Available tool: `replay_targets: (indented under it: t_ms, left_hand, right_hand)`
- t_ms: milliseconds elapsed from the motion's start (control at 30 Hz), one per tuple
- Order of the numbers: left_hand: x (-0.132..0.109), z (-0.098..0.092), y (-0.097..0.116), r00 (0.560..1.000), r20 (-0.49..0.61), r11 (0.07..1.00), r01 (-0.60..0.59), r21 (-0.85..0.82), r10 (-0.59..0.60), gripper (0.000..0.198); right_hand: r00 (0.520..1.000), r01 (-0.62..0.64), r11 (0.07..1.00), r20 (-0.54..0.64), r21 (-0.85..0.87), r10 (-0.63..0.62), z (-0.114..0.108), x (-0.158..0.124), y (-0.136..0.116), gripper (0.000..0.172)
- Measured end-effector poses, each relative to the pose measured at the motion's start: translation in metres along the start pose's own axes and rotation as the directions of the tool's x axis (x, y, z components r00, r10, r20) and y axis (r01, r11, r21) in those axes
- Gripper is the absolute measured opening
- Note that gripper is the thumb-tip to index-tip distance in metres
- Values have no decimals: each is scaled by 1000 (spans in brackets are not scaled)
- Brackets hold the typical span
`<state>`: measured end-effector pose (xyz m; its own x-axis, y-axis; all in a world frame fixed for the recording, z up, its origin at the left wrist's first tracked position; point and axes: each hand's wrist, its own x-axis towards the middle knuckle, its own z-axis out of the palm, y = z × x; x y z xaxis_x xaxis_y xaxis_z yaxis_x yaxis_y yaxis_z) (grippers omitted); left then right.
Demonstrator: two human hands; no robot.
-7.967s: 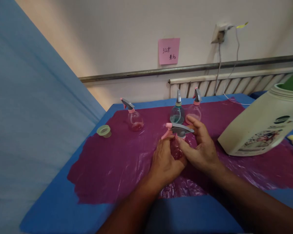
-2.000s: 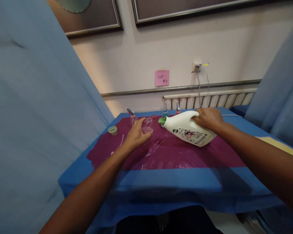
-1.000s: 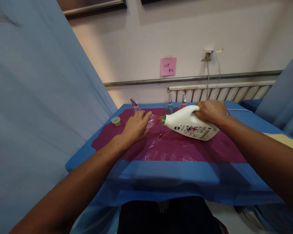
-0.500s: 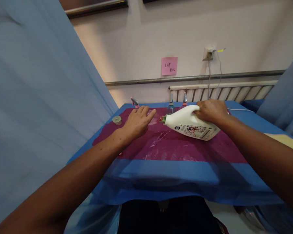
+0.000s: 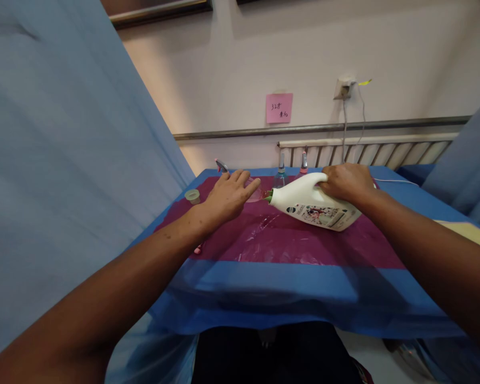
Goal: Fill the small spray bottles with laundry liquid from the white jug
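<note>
My right hand (image 5: 348, 178) is wrapped round the handle of a white detergent jug (image 5: 312, 205), which leans with its open mouth to the left. A green spout piece shows at that mouth. Against it lies the reddish neck of a clear spray bottle (image 5: 256, 193), tilted toward the jug. My left hand (image 5: 232, 196) lies over this bottle with its fingers bent across the body; the palm side and part of the bottle are hidden. Left of that hand sits a pale translucent cap (image 5: 192, 197). A grey-and-pink spray head (image 5: 221, 165) shows just beyond the fingers.
Two bottles with spray heads, one blue (image 5: 280, 177) and one pink-collared (image 5: 303, 165), stand at the back. A maroon plastic sheet (image 5: 272, 245) covers the blue-draped table (image 5: 264, 282). Small pink pieces (image 5: 198, 249) lie near its front left. A radiator (image 5: 384, 152) runs behind.
My left hand has shifted slightly to the right over the clear bottle. The jug and my right hand stay almost where they were.
</note>
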<state>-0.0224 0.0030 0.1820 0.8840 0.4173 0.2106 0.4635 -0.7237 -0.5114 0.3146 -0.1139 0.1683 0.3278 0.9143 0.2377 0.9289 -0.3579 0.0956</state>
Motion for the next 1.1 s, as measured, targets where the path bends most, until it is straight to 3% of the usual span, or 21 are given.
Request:
replay_targets:
  t_ms: [500, 1100]
  left_hand:
    - [7, -18, 4, 998, 63, 1000, 7, -22, -6, 64]
    - [12, -19, 0, 997, 31, 994, -70, 80, 67, 59]
  right_hand:
    - [1000, -4, 1000, 2, -22, 4, 1, 3, 2, 47]
    - [1000, 7, 1000, -2, 1, -7, 4, 5, 3, 48]
